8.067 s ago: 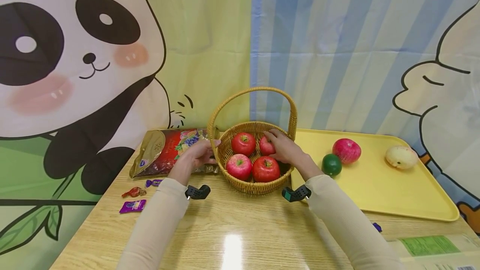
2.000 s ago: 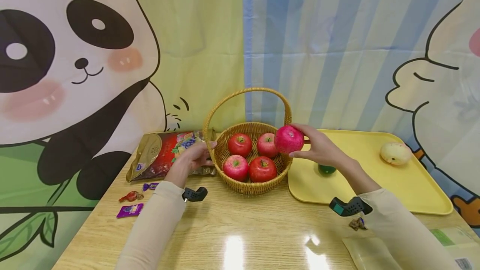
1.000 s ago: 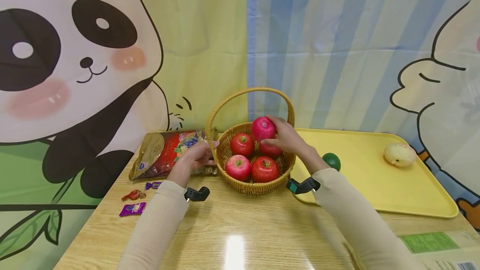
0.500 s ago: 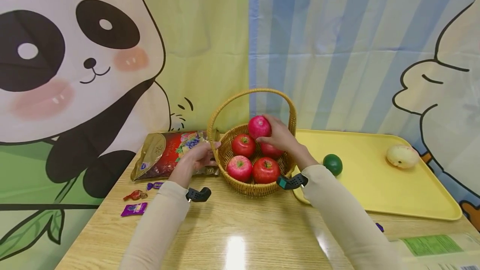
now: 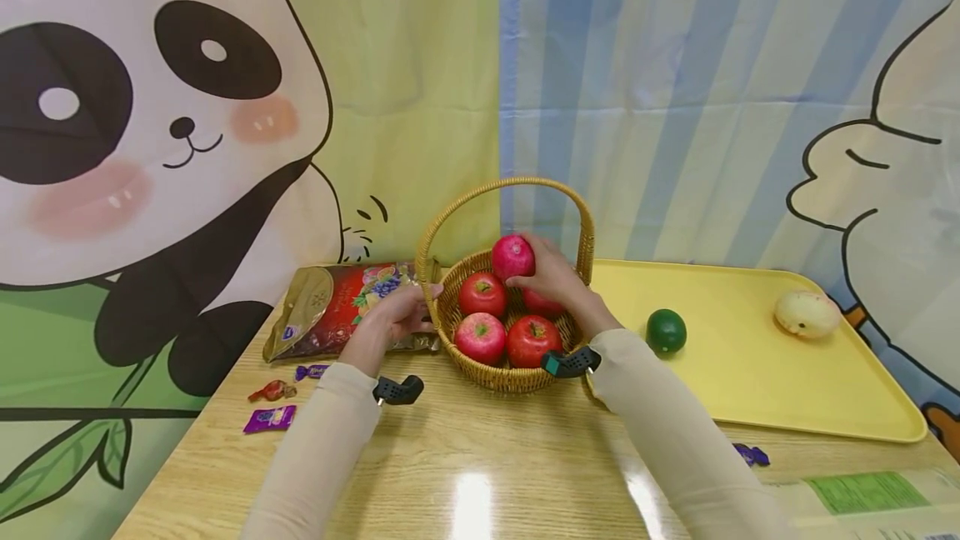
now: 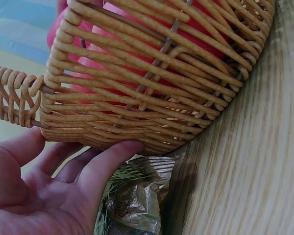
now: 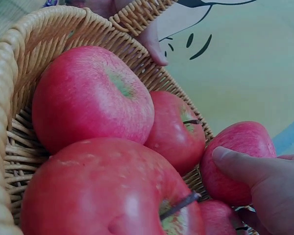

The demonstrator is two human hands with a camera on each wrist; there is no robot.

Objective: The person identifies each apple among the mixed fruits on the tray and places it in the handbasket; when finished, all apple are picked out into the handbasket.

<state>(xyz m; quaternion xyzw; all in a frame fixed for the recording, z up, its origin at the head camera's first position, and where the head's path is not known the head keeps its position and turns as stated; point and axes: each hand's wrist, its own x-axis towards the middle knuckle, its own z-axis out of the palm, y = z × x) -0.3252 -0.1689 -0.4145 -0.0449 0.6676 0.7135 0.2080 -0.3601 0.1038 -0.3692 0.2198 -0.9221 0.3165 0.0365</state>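
In the head view a wicker basket (image 5: 480, 373) with a tall arched handle stands at the table's back, several red and pink apples inside. My right hand (image 5: 553, 273) pinches a bright pink apple (image 5: 513, 256) at the basket's back, over the other fruit; the right wrist view has the thumb along the side of this apple (image 7: 235, 171). A red apple (image 5: 483, 295) lies just left of it. My left hand (image 5: 397, 315) grips the basket's left rim by the handle's foot. In the left wrist view its fingers (image 6: 108, 166) touch the outer weave (image 6: 137, 98).
Right of the basket lies a yellow tray (image 5: 787, 382) with a dark green round fruit (image 5: 666, 332) and a pale yellow oval fruit (image 5: 806, 314). A red and gold bag (image 5: 330, 307) and several small wrapped sweets (image 5: 270, 419) are at left. A green-labelled packet (image 5: 866, 492) lies front right.
The pink apple has gone from the tray into the basket area in my right hand, and lately shifted slightly left and down. My left hand stays at the basket's rim.
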